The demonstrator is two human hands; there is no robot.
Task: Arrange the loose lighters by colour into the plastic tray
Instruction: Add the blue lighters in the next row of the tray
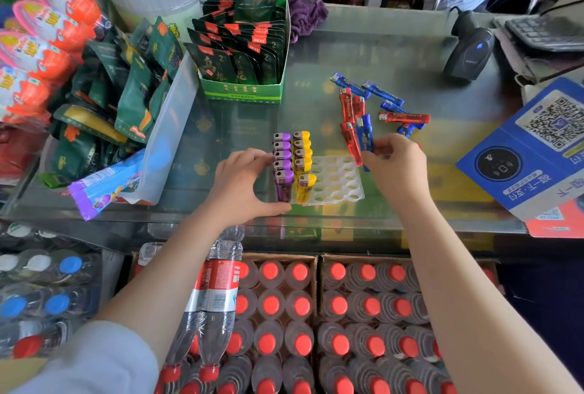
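A white plastic tray (343, 180) with round holes lies on the glass counter. Its left column holds several purple lighters (282, 160) standing upright, and the column beside it holds several yellow lighters (302, 156). My left hand (245, 183) grips the tray's left side, thumb at the front corner, fingers against the purple row. My right hand (396, 161) holds a red lighter (352, 142) and a blue lighter (366, 134) just above the tray's right edge. Loose red and blue lighters (384, 103) lie scattered behind it.
A green carton of dark sachets (245, 46) stands behind the tray to the left. Snack packets (107, 103) pile at far left. A barcode scanner (467, 52) and a blue QR payment stand (534, 147) are on the right. Water bottle crates (316, 314) sit below the counter.
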